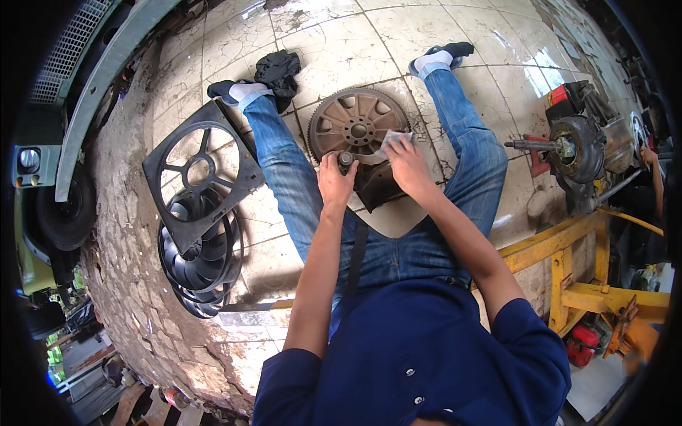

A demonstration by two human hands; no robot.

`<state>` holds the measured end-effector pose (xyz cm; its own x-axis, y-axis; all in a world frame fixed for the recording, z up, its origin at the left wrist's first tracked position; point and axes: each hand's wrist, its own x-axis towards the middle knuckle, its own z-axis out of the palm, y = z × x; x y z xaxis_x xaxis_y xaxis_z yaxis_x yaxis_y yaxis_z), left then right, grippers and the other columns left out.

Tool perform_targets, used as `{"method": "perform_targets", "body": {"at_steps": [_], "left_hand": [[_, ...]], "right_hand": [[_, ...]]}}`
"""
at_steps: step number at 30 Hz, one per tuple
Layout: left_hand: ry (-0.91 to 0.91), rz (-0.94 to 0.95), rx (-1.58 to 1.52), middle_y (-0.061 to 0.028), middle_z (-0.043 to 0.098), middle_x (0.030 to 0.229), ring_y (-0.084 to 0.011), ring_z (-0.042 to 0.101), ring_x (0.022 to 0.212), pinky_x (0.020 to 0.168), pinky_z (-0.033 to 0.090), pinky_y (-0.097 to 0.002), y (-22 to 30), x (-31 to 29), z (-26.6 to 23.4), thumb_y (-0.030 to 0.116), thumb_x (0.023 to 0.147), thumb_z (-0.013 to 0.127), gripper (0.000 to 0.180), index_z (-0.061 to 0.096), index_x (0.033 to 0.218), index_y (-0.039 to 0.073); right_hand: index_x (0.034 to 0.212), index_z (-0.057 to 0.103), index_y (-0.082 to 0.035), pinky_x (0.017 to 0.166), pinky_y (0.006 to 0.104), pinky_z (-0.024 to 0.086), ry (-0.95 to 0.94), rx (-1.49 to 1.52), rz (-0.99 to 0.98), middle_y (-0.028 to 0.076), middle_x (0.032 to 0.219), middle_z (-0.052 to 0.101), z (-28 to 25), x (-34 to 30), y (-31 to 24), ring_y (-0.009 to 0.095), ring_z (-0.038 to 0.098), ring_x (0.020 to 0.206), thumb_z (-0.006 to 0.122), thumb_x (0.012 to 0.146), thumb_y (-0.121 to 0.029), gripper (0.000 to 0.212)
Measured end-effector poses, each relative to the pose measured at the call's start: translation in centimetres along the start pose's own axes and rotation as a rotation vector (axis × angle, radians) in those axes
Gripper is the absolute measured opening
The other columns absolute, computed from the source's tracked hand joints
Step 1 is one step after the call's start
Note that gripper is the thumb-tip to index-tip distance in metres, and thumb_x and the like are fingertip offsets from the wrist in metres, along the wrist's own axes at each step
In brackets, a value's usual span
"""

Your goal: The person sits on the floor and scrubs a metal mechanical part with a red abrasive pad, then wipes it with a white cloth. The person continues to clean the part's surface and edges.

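Between my outstretched legs lies a brown, rusty-looking flywheel (341,108) with a toothed rim and a bolt-holed hub. My left hand (335,182) is closed round a dark, short cylinder (346,160) at the flywheel's near edge; only its round end shows, so its kind is unclear. My right hand (410,166) holds a pale, thin sheet (395,140), paper or cloth, against the flywheel's near right side, fingers pressed over it. Under the near edge sits a dark, box-like piece (374,187), partly hidden by the flywheel and my hands.
To my left lie a black fan shroud (238,160) and black fans (195,248). A dark crumpled cloth (278,71) is by my left foot. On the right stand a greasy mechanical assembly (579,149) with a shaft, a yellow metal frame (561,284), and another person's hand (648,156).
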<state>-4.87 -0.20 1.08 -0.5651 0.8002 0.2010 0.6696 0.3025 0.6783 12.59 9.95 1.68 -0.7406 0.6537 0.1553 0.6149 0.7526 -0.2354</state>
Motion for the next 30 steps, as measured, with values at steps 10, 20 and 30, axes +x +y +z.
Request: {"method": "perform_targets", "body": {"at_steps": [10,20,30], "left_hand": [[-0.007,0.049,0.074,-0.0115,0.059,0.113,-0.0324,0.055,0.111,0.092,0.045,-0.0441,-0.8,-0.5,0.4,0.019,0.076,0.077,0.05,0.055,0.119,0.006],[0.075,0.085,0.027,-0.0159,0.062,0.108,-0.037,0.06,0.1,0.087,0.049,-0.0434,-0.3,-0.3,-0.2,0.022,0.079,0.077,0.044,0.059,0.114,0.002],[0.009,0.047,0.013,-0.0127,0.063,0.106,-0.0354,0.058,0.103,0.088,0.045,-0.0462,0.4,-0.2,-0.5,0.025,0.078,0.076,0.04,0.062,0.11,0.007]], "right_hand": [[0.123,0.061,-0.007,0.1,0.0445,0.038,-0.08,0.065,-0.103,0.007,0.136,0.053,-0.1,-0.6,-1.2,0.026,0.041,0.132,0.051,0.085,-0.008,0.039],[0.123,0.061,-0.008,0.1,0.0444,0.039,0.017,0.091,-0.094,0.008,0.133,0.055,-0.3,-1.0,-1.2,0.026,0.042,0.131,0.053,0.084,-0.01,0.04],[0.124,0.06,-0.007,0.094,0.0461,0.041,0.064,0.0,0.064,0.009,0.134,0.053,0.5,-0.5,0.2,0.029,0.042,0.13,0.053,0.085,-0.013,0.04]]}}
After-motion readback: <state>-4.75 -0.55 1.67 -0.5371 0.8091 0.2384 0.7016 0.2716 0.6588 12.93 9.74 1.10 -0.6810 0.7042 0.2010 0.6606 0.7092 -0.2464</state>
